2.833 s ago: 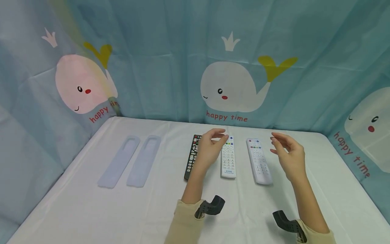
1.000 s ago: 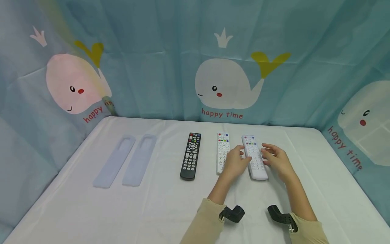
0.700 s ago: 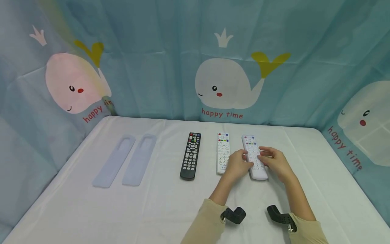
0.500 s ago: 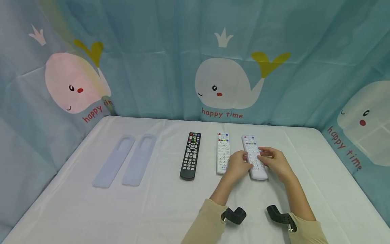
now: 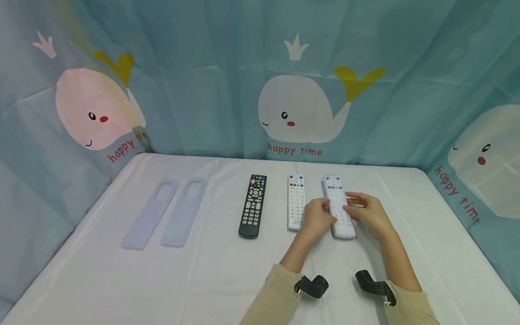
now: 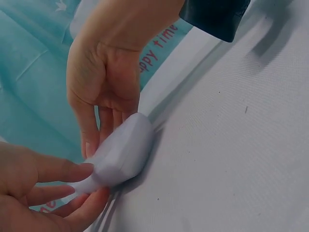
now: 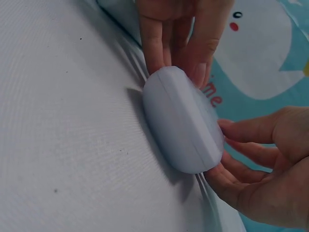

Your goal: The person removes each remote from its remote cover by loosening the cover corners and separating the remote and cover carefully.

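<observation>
A white remote in a pale silicone cover [image 5: 339, 205] lies rightmost of three remotes on the white tablecloth [image 5: 227, 271]. My left hand [image 5: 318, 217] pinches its left side and my right hand [image 5: 367, 213] pinches its right side, near the lower half. The left wrist view shows the rounded near end of the covered remote [image 6: 123, 154] between my left fingers [image 6: 53, 191] and my right hand [image 6: 104, 92]. From the right wrist, that covered remote end [image 7: 181, 125] looks tipped slightly off the cloth, with my right hand [image 7: 260, 169] beside it.
A bare white remote [image 5: 296, 201] lies just left of my left hand, and a black remote [image 5: 253, 205] lies further left. Two empty pale blue silicone covers [image 5: 151, 212] [image 5: 184, 211] lie side by side at the left. A whale-print curtain [image 5: 300, 113] backs the table.
Both hands came down from above the remotes to the rightmost covered remote and closed on its two sides. Over the last half second they have barely moved.
</observation>
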A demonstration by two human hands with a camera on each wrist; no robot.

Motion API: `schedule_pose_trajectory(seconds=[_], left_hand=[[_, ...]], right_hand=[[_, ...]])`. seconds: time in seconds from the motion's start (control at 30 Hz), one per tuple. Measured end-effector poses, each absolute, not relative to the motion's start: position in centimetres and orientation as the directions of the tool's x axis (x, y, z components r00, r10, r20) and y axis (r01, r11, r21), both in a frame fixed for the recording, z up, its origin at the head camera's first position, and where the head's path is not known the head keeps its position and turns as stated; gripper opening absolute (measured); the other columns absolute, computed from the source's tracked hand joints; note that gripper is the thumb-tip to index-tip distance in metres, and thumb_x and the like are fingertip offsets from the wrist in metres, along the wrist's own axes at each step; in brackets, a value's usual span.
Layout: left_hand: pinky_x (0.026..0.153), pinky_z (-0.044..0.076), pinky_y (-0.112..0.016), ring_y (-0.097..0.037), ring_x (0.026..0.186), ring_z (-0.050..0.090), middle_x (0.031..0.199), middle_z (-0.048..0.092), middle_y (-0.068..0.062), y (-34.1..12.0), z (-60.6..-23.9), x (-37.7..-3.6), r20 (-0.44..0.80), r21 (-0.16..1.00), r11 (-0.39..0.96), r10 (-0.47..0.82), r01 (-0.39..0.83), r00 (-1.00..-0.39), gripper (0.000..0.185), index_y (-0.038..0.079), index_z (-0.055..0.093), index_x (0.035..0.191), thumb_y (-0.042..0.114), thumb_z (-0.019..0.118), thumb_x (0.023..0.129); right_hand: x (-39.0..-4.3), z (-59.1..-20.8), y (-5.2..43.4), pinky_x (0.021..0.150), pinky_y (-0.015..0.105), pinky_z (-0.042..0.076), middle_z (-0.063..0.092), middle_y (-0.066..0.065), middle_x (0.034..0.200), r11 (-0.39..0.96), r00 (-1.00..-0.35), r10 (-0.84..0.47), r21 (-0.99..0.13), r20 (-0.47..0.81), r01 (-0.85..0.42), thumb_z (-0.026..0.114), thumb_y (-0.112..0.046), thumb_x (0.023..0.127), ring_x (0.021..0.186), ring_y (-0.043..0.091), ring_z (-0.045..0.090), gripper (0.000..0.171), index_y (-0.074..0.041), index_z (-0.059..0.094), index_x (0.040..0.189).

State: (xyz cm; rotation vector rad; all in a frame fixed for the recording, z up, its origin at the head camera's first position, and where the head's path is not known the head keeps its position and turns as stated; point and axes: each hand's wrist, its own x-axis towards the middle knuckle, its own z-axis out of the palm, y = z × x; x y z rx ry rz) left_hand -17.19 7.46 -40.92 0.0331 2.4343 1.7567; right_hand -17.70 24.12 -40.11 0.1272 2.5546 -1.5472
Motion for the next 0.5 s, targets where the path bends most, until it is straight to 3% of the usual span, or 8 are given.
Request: schedule_pose_trajectory(seconds=[0.3,0.5], left_hand=[[0.075,0.059,-0.023,-0.014,0.085,0.067,0.104,0.066,-0.009,7.29,-40.72,-17.27,-0.111,0.962,0.260,0.108,-0.080,-0.988,0.062,-0.006,0.061,0.139,-0.012,0.081,0.081],[0.071,0.058,-0.021,-0.012,0.081,0.066,0.102,0.068,-0.008,7.27,-40.49,-17.36,-0.098,0.960,0.271,0.092,-0.070,-0.991,0.061,-0.005,0.063,0.138,-0.011,0.081,0.080]], right_hand=[[-17.70,-39.69,23.99,0.079,0.017,0.056,0.048,0.036,0.152,0.454,-0.985,0.008,-0.877,-0.171,0.156,0.065,-0.004,0.103,0.125,0.038,0.060,0.060,0.008,0.040,0.156],[-17.70,-39.27,24.15,0.085,0.018,0.059,0.046,0.035,0.154,0.440,-0.985,-0.007,-0.885,-0.174,0.153,0.065,-0.004,0.103,0.132,0.041,0.057,0.062,0.008,0.039,0.157]])
